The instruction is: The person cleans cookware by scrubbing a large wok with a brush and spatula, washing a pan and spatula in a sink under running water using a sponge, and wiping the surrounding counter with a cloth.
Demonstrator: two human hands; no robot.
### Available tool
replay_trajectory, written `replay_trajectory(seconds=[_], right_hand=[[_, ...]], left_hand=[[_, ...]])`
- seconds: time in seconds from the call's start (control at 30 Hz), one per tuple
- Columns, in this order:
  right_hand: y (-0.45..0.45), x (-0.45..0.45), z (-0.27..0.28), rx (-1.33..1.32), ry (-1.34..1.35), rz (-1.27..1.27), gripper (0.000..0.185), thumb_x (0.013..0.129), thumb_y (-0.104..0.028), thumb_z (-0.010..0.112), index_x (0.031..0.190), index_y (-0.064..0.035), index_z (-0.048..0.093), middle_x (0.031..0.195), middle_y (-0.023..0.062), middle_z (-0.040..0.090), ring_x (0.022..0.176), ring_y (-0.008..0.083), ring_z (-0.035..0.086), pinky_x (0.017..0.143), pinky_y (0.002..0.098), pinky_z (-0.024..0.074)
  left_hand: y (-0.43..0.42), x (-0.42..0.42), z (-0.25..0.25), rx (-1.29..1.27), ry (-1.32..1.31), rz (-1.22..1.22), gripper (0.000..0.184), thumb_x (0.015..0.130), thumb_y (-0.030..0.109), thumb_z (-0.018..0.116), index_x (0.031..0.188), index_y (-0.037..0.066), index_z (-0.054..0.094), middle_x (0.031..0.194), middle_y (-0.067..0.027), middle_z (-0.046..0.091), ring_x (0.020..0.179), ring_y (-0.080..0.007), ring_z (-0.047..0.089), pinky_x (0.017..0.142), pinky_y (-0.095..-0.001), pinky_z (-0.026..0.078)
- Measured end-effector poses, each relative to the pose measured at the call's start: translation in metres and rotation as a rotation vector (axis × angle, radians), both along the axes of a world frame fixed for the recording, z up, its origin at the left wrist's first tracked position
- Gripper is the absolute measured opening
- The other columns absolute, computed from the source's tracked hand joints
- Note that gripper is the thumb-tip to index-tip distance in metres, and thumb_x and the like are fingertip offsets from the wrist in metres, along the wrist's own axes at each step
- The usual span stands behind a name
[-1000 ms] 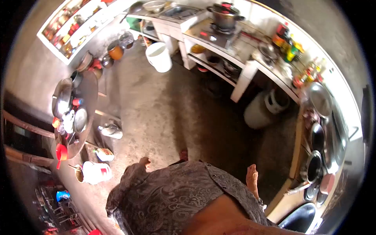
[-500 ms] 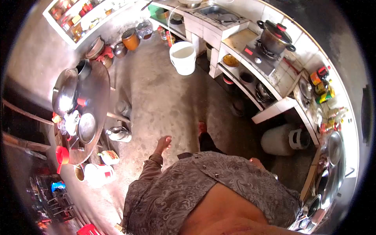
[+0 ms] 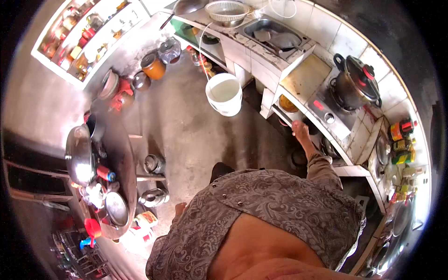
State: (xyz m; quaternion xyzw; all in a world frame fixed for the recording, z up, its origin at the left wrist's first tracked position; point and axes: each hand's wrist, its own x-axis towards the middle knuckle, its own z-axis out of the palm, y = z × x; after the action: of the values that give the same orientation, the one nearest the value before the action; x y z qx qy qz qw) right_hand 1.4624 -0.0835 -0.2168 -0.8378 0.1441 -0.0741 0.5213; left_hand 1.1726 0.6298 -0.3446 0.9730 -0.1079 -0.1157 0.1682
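Observation:
My right hand (image 3: 301, 130) hangs in front of the lower shelf of the tiled counter (image 3: 322, 122), its fingers curled in and nothing seen in them. Of my left hand (image 3: 179, 208) only a small part shows at the left edge of my patterned shirt; its fingers cannot be made out. A white bucket (image 3: 224, 95) stands on the floor ahead, with a thin pale hose running down to it. On the stove (image 3: 329, 112) sits a dark lidded pot (image 3: 357, 84). The sink (image 3: 273, 36) is further back along the counter.
At the left, a round wooden table (image 3: 122, 154) holds a large metal pan (image 3: 79, 154), a round lid (image 3: 116, 208) and a red cup. Jars, an orange container (image 3: 153, 66) and pots line the back wall. Bottles (image 3: 401, 130) stand on the right counter.
The view has moved forward, bringing the bucket, sink and stove closer. My right hand has swung forward into view; my left hand has drawn back beside the shirt.

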Motion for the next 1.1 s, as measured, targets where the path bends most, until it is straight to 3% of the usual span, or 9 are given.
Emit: replay_trajectory(seconds=[0.2,0.27,0.4,0.5,0.57,0.67,0.73,0.83,1.1], right_hand=[[-0.022,0.171,0.064,-0.557,-0.356,-0.217,0.021,0.09,-0.026,0.048,0.095,-0.008,0.059,0.07,0.0068,0.061,0.059,0.0151,0.059,0.056,0.0284,0.0464],[-0.019,0.202,0.111,-0.562,-0.257,-0.243,0.02,0.09,-0.027,0.048,0.099,-0.012,0.058,0.074,0.0104,0.063,0.066,0.0225,0.063,0.06,0.0335,0.0477],[-0.048,0.272,0.134,-0.766,-0.177,-0.396,0.018,0.089,-0.023,0.05,0.101,-0.0118,0.056,0.08,0.0137,0.064,0.073,0.0317,0.063,0.063,0.0383,0.0487],[-0.056,0.312,0.149,-0.805,-0.155,-0.425,0.02,0.089,-0.026,0.05,0.102,-0.0123,0.056,0.085,0.0146,0.063,0.077,0.0295,0.063,0.065,0.0382,0.0489],[-0.057,0.344,0.157,-0.773,-0.175,-0.383,0.021,0.091,-0.025,0.047,0.103,-0.0109,0.055,0.095,0.0164,0.061,0.083,0.0307,0.061,0.067,0.0399,0.0487],[-0.026,0.41,0.167,-0.54,-0.156,-0.271,0.025,0.093,-0.029,0.044,0.108,-0.0112,0.054,0.099,0.0124,0.062,0.081,0.0255,0.062,0.067,0.037,0.051],[-0.006,0.469,0.152,0.098,-0.112,-0.155,0.034,0.09,-0.03,0.052,0.118,-0.0108,0.051,0.1,0.0101,0.062,0.084,0.0186,0.061,0.071,0.033,0.0509],[0.039,0.551,0.17,0.584,0.008,0.02,0.046,0.09,-0.036,0.051,0.123,-0.0056,0.043,0.116,0.0134,0.052,0.093,0.0228,0.057,0.078,0.0337,0.0494],[0.07,0.727,0.166,1.028,0.199,0.024,0.065,0.082,-0.048,0.058,0.125,-0.0045,0.039,0.123,0.0169,0.045,0.111,0.0328,0.044,0.094,0.0498,0.0353]], left_hand=[[0.035,0.157,0.009,0.068,-0.199,-0.109,0.028,0.071,0.035,0.062,0.065,0.008,0.056,0.06,-0.011,0.055,0.062,-0.0314,0.055,0.056,-0.0411,0.043],[0.028,0.288,0.032,-1.188,0.179,0.262,0.025,0.076,0.029,0.058,0.062,0.009,0.053,0.054,-0.0057,0.05,0.049,-0.0228,0.05,0.043,-0.0333,0.038],[-0.035,0.558,0.133,-1.264,0.354,0.906,0.025,0.087,0.033,0.053,0.073,0.013,0.05,0.058,0.003,0.048,0.052,-0.0079,0.048,0.041,-0.0237,0.034],[-0.103,0.714,0.215,-1.388,0.285,0.615,0.042,0.085,0.03,0.06,0.118,0.009,0.046,0.104,-0.0069,0.056,0.101,-0.019,0.054,0.089,-0.034,0.044],[-0.151,0.805,0.253,-1.399,0.402,0.388,0.045,0.084,0.034,0.061,0.115,0.006,0.045,0.106,-0.0112,0.057,0.089,-0.02,0.059,0.078,-0.0363,0.051],[-0.247,0.881,0.303,-1.565,0.588,0.307,0.056,0.085,0.032,0.06,0.131,0.01,0.036,0.116,-0.0203,0.051,0.1,-0.0272,0.056,0.075,-0.036,0.053],[-0.308,0.907,0.346,-1.512,0.601,0.41,0.076,0.084,0.041,0.058,0.141,0.014,0.015,0.137,-0.0284,0.021,0.113,-0.0395,0.044,0.082,-0.047,0.05],[-0.329,0.974,0.33,-1.387,0.409,-0.079,0.084,0.083,0.048,0.057,0.143,0.018,0.006,0.14,-0.0305,0.001,0.118,-0.0477,0.034,0.087,-0.0562,0.045],[-0.343,1.085,0.346,-1.334,0.736,0.373,0.052,0.079,0.035,0.06,0.12,0.007,0.044,0.119,-0.0149,0.05,0.102,-0.036,0.054,0.081,-0.0575,0.047]])
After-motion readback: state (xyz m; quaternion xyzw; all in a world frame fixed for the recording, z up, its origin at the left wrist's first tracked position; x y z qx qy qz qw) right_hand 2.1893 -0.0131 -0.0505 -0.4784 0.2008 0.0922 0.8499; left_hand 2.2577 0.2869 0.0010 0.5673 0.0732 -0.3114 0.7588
